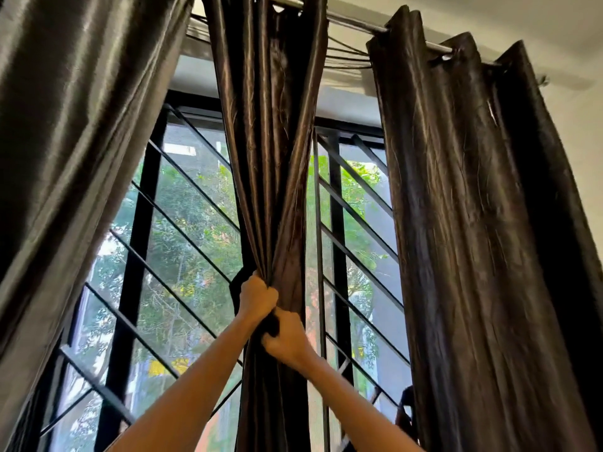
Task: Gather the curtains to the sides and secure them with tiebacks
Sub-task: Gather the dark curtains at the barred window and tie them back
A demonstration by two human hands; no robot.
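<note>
**Both hands bunch the middle curtain at the window**

A dark brown, glossy satin curtain panel (264,132) hangs from a silver metal curtain rod (355,22) by eyelets and is gathered into a tight bundle of folds in front of the window. The left hand (257,296) grips the bundle with its fingers curled round the folds, knuckles up. Just below and touching it, the right hand (285,337) also clutches the fabric, fingers wrapped into a dark fold. Both bare forearms reach up from the bottom edge of the view.

At the left side of the bundle, level with the left hand, a dark band-like loop (235,290) curves round the fabric; whether it is a tieback cannot be told.

To the right, well apart from the gathered panel, a second dark brown satin curtain (473,223) hangs loose in broad pleats from the same rod. At the far left, a greyer, shiny curtain (65,141) slants across the top left corner of the view.

Behind the curtains stands a window with a black metal frame and diagonal black bars (182,230). Green trees (195,207) show through the glass. Thin dark cords (346,53) run between the middle and right panels just under the rod, against a pale wall (561,34).
</note>
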